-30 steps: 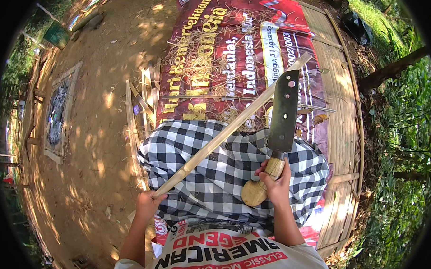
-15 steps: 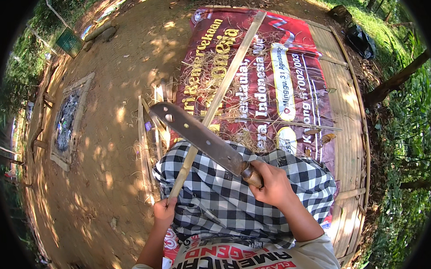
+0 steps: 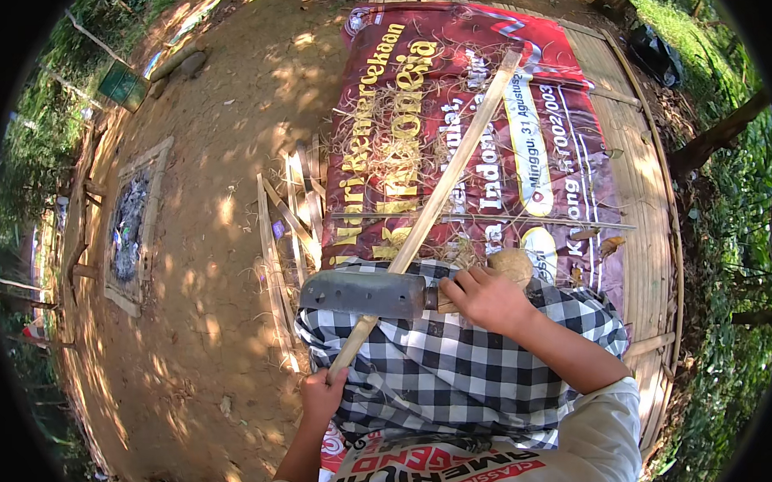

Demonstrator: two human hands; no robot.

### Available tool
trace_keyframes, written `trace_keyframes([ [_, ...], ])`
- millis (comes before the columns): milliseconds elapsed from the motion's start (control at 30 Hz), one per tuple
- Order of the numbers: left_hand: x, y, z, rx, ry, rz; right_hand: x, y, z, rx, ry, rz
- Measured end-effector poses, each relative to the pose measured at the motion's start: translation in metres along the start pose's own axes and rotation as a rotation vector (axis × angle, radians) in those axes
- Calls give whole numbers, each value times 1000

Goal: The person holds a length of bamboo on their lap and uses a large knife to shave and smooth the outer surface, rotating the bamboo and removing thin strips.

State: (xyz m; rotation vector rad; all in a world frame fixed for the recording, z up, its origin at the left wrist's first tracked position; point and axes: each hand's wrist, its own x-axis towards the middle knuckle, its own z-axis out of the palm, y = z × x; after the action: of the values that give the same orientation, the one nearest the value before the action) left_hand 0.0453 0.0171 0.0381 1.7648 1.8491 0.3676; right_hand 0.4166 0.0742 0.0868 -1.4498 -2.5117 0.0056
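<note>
My left hand [image 3: 323, 392] is closed around the near end of a long pale bamboo strip [image 3: 448, 175], which slants away to the far right over my lap. My right hand [image 3: 487, 299] grips the wooden handle of a machete. Its broad dark blade [image 3: 362, 294] points left and lies across the strip, hiding a short length of it. A tan rounded thing [image 3: 511, 266] shows just beyond my right hand; whether it belongs to the handle I cannot tell. Black-and-white checkered cloth [image 3: 433, 358] covers my legs beneath both hands.
A dark red printed banner [image 3: 472, 30] with curly shavings [image 3: 385, 96] covers part of a bamboo platform [image 3: 649, 215]. Loose bamboo strips [image 3: 272, 270] lie left of my knees. A framed ash bed [image 3: 130, 220] is on the dirt ground further left. Plants border the right side.
The machete has swung from a tilted position to lying nearly level across the strip, its blade lower and closer to me. The strip's far end has shifted right and slightly nearer.
</note>
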Motion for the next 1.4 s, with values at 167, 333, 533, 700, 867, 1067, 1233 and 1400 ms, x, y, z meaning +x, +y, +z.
trace_keyframes([
  [167, -2, -3, -2, 68, -44, 3, 6, 29, 10, 40, -35, 3],
  [333, -9, -11, -5, 26, -139, -28, 0, 27, 22, 44, 82, 55],
  [533, -30, -21, -13, -169, -206, -98, -2, 50, 20, 43, 37, 236],
  [700, -33, -18, -20, -190, -268, -69, -11, 76, 22, 89, -86, 454],
  [867, -48, -30, -30, -188, -375, -155, -13, 51, 18, 184, 25, 325],
  [1067, -79, -46, -45, -207, -420, -143, -17, 33, 38, 103, 4, 153],
  [1233, -90, -63, -63, -170, -403, -201, -15, 35, 29, 132, 13, 130],
  [1400, -68, -36, -76, -175, -351, -112, -15, 42, 15, 142, 26, 178],
])
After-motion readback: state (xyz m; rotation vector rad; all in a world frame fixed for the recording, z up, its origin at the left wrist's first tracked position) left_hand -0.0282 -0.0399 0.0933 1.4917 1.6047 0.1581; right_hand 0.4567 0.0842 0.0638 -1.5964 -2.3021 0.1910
